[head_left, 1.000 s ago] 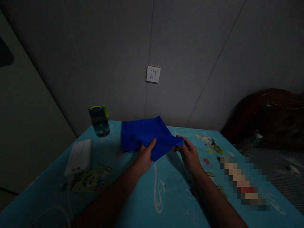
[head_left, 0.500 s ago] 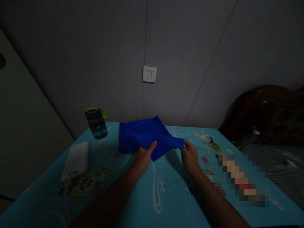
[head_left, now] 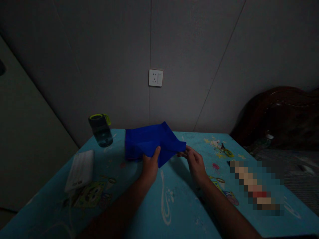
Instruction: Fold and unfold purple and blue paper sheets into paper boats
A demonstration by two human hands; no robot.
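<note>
A folded blue sheet (head_left: 149,141), cloth or paper, is held just above the table in the middle of the head view. Its left end is broad, its upper edge rises to a point, and it narrows to a short strip on the right. My left hand (head_left: 150,165) grips the lower edge, thumb on top and the other fingers hidden underneath. At the narrow end, my right hand (head_left: 195,162) has its fingers closed about the tip, some reaching beneath it.
A dark water bottle (head_left: 101,131) with a lime-trimmed lid stands at the back left. Nearer is a white power bank (head_left: 80,171) with a cable. Scissors (head_left: 227,151) lie at the back right, beside a pixelated strip (head_left: 254,186). A patterned blue cloth (head_left: 189,205) covers the table.
My right hand has moved slightly left, and its fingers now reach under the tip. The narrow strip sticks out less than before. My left hand keeps its grip.
</note>
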